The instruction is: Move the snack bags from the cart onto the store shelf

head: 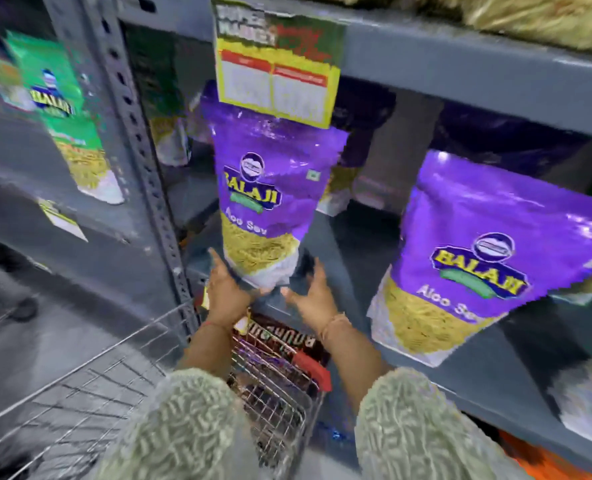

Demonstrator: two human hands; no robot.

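Observation:
A purple Balaji Aloo Sev snack bag (266, 188) stands upright at the front of the grey store shelf (325, 244). My left hand (227, 292) grips the bag's bottom left corner. My right hand (313, 296) is just right of the bag's base, fingers spread, apart from it. A second purple bag of the same kind (478, 258) leans on the shelf to the right. The wire cart (273, 386) sits below my arms, holding a dark brown packet (284, 337).
A yellow price tag (277, 64) hangs from the shelf edge above the bag. A perforated grey upright (142, 157) stands at the left, with a green snack bag (65, 109) beyond it. More purple bags stand deeper on the shelf. An orange item (544, 459) lies lower right.

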